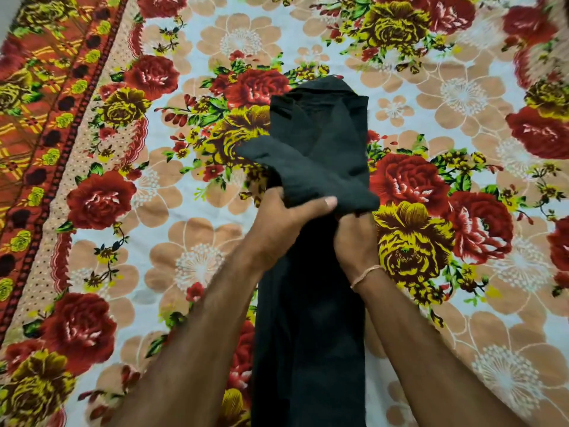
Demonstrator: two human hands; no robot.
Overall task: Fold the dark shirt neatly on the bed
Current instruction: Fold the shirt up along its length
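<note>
Where the bed [462, 97] is covered in a sheet of big red and yellow flowers, the dark shirt [311, 303] lies in a long strip down the middle. The left hand [277, 223] and right hand [357, 241] grip its bunched sleeve with curled fingers.

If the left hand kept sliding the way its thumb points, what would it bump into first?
Probably the right hand, which sits just beyond the left hand on the dark shirt. The thumb points right across the fabric that both grip; depth is unclear.
</note>
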